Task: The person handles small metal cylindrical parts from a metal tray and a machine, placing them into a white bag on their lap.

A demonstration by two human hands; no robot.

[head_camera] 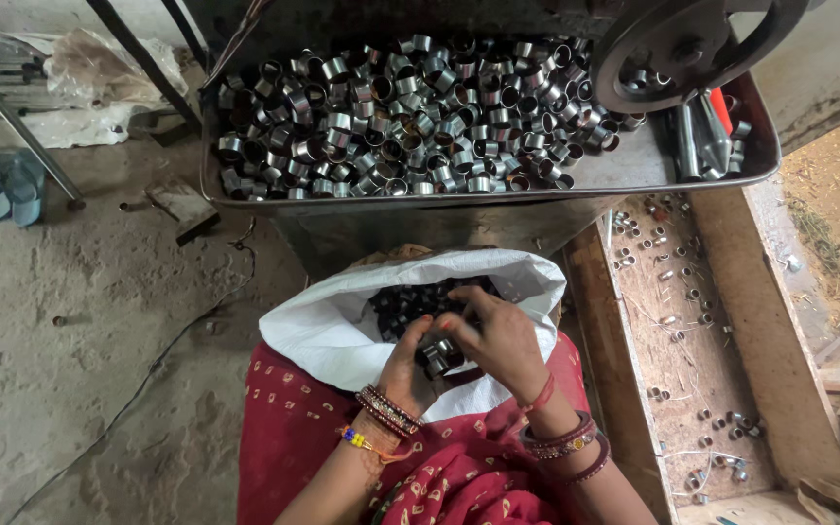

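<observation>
Both hands meet over the white sack [323,331] on the lap. The left hand [408,374] cups several metal rings [437,356]; the right hand [500,335] pinches them, fingers curled. Beyond, a metal tray [634,165] holds loose rings within reach.

Small metal rings [437,354], short shiny cylinders, are held in a cluster between both hands, above the open mouth of a white sack [332,326]. The sack stands on the lap and contains many darker rings.
</observation>
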